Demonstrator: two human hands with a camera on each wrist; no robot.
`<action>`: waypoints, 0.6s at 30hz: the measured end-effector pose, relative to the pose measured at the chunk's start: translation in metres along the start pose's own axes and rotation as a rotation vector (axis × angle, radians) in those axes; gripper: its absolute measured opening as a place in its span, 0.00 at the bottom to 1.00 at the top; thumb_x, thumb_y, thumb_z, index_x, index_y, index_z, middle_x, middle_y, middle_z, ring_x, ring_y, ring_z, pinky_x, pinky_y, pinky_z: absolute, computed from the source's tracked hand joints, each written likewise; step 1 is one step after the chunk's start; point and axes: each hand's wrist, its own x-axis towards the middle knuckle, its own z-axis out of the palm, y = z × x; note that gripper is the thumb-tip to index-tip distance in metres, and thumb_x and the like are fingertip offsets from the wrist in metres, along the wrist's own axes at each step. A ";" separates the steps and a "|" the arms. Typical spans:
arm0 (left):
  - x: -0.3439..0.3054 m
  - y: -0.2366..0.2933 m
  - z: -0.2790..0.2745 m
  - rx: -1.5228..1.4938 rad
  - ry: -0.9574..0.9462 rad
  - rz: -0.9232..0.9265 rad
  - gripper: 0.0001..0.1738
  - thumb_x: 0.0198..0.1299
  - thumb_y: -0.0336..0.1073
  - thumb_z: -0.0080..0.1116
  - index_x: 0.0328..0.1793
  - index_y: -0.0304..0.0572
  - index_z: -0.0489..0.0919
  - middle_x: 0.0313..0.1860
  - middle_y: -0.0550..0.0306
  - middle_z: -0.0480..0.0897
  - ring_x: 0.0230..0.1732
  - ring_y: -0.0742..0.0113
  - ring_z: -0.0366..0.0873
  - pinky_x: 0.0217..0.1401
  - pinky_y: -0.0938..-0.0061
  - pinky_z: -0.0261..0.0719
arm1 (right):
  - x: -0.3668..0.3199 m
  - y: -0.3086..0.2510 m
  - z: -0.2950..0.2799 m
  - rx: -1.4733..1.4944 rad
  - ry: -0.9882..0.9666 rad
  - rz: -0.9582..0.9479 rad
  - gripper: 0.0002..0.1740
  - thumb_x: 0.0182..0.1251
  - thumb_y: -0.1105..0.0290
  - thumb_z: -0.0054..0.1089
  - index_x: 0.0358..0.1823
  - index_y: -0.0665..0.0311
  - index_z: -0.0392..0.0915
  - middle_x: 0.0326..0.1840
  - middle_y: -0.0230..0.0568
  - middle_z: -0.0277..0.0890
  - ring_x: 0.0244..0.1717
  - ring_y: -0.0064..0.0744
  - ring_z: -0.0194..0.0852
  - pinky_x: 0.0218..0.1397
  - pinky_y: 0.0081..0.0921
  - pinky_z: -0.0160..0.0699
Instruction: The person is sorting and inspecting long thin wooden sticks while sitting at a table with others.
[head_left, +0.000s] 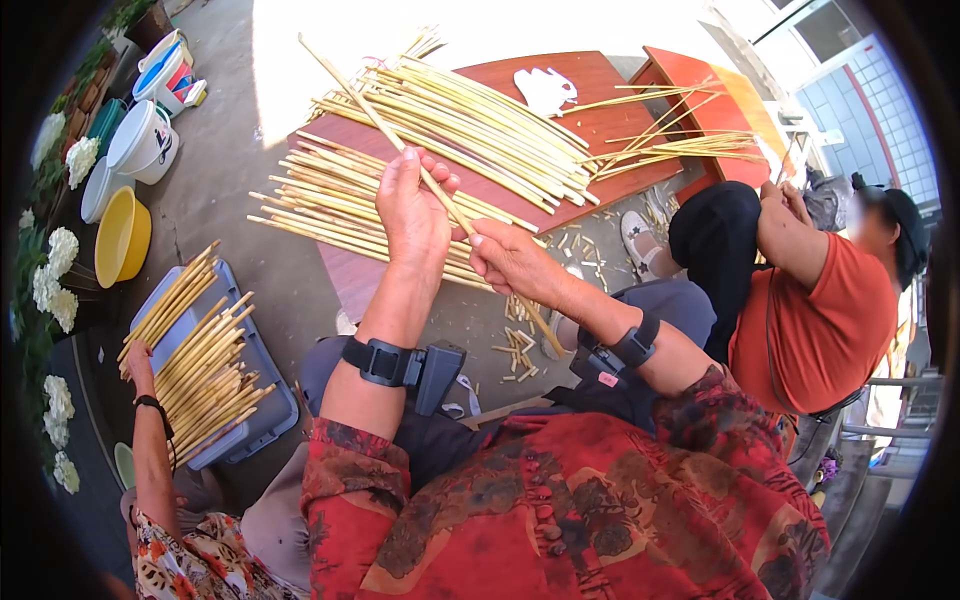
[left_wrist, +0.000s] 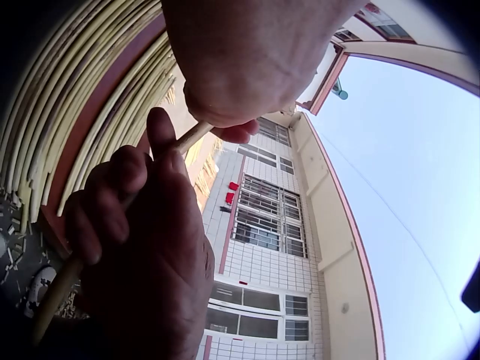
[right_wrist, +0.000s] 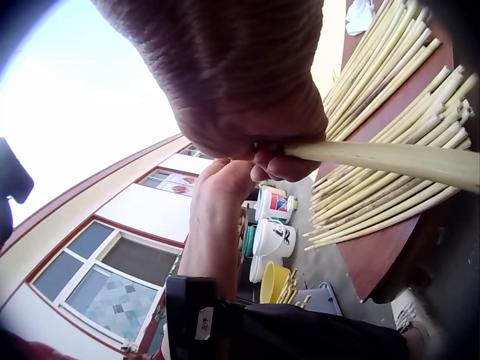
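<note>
One long pale yellow stalk (head_left: pixel 350 90) runs slantwise through both hands, its far end up over the table and its near end down by the knees. My left hand (head_left: pixel 415 205) holds it farther along, palm turned up, fingers curled about it. Closer to the body, my right hand (head_left: pixel 515 262) grips the same stalk between thumb and fingers. In the left wrist view the right hand (left_wrist: pixel 146 247) has its thumb along the stalk (left_wrist: pixel 193 136). The right wrist view shows a thick end of the stalk (right_wrist: pixel 397 159) jutting out of the right hand (right_wrist: pixel 232 97).
Beyond the hands, rows of similar stalks (head_left: pixel 470 130) lie on a reddish table (head_left: pixel 485 75) with a white glove (head_left: pixel 545 92). Short cut pieces (head_left: pixel 518 350) litter the ground. At left, another person's hand (head_left: pixel 138 362) is at stalks in a blue-grey crate (head_left: pixel 265 430). A person in orange (head_left: pixel 815 320) sits right.
</note>
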 end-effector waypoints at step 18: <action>-0.005 -0.014 -0.002 0.026 -0.032 -0.001 0.07 0.59 0.31 0.50 0.31 0.40 0.66 0.23 0.60 0.67 0.22 0.73 0.65 0.21 0.79 0.66 | -0.023 0.007 -0.005 0.103 -0.029 0.091 0.17 0.69 0.63 0.33 0.52 0.62 0.65 0.21 0.25 0.58 0.14 0.12 0.50 0.13 0.10 0.53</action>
